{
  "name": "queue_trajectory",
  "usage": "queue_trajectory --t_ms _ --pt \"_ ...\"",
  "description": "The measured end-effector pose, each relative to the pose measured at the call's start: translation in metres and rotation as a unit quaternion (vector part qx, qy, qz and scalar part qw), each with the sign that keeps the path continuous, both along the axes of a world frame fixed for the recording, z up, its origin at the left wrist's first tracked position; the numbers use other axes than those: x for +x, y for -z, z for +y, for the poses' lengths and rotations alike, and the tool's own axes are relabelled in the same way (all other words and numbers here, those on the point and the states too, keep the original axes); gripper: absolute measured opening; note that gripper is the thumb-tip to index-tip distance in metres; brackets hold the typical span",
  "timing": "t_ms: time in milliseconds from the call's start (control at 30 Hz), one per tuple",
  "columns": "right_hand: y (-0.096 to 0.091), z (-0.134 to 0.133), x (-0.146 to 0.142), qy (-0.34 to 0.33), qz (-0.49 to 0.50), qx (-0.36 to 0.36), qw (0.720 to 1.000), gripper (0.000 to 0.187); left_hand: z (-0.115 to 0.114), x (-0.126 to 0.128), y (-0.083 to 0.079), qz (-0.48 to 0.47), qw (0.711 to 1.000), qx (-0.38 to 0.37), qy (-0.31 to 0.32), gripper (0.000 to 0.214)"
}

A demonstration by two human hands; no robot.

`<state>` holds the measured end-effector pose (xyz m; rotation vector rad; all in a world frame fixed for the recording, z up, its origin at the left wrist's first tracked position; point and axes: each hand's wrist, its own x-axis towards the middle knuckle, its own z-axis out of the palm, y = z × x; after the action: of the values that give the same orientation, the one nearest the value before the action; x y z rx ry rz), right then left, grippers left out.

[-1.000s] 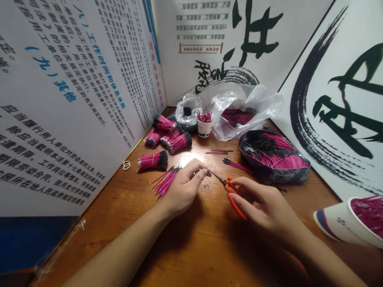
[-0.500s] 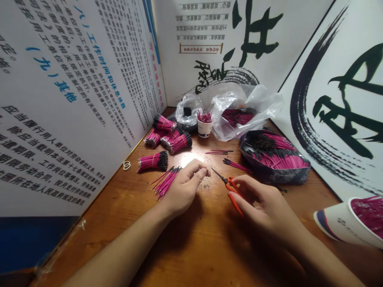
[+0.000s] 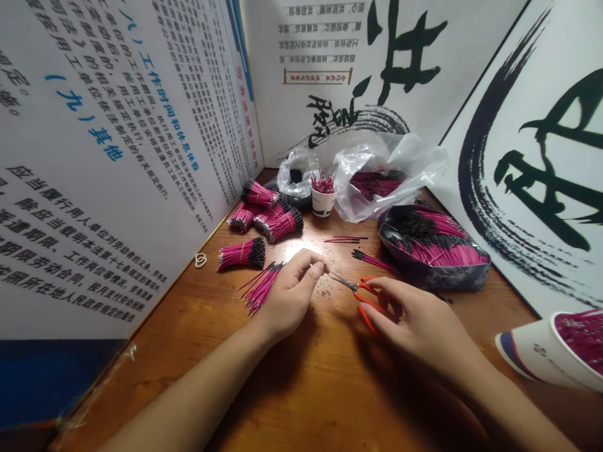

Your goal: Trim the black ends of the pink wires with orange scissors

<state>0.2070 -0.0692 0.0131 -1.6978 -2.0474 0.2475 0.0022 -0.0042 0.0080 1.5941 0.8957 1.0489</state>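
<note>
My left hand (image 3: 289, 292) rests on the wooden table (image 3: 301, 389) with thumb and forefinger pinched together; what they hold is too small to make out. A loose fan of pink wires (image 3: 260, 285) lies just left of it. My right hand (image 3: 414, 323) grips orange-handled scissors (image 3: 360, 295), whose blades point left toward the left fingertips and stop a little short of them. Tiny dark trimmings dot the table between the hands.
Tied bundles of pink wires (image 3: 242, 253) lie at the back left, next to a rubber band (image 3: 200, 259). A small cup (image 3: 323, 201), clear plastic bags (image 3: 377, 179) and a dark bag of wires (image 3: 431, 248) stand behind. A paper cup (image 3: 556, 351) lies at right. Printed boards wall the table.
The scissors' blades have drawn back from the left fingertips and the right hand has tilted them flatter. The left hand has stayed nearly still.
</note>
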Motion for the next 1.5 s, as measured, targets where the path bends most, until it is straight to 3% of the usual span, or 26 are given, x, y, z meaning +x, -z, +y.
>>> queue_trajectory --t_ms 233,400,800,1500 --pt "-0.0017 0.0003 -0.0042 -0.002 0.054 -0.017 0.998 0.024 -0.0013 -0.0007 0.0010 0.013 1.000 0.008 0.015 0.020" --pt "-0.0043 -0.0018 -0.0034 -0.010 0.099 0.031 0.995 0.021 -0.0015 -0.0008 -0.0008 0.023 1.000 0.011 0.017 0.020" --pt "-0.0081 -0.0034 -0.0069 -0.056 0.093 0.028 0.994 0.017 -0.0026 -0.0014 0.0017 0.018 0.999 0.019 0.019 0.019" --pt "-0.0055 -0.0031 -0.0074 -0.047 0.101 0.042 0.993 0.018 0.0001 -0.0035 0.0054 -0.003 0.999 -0.033 0.031 0.020"
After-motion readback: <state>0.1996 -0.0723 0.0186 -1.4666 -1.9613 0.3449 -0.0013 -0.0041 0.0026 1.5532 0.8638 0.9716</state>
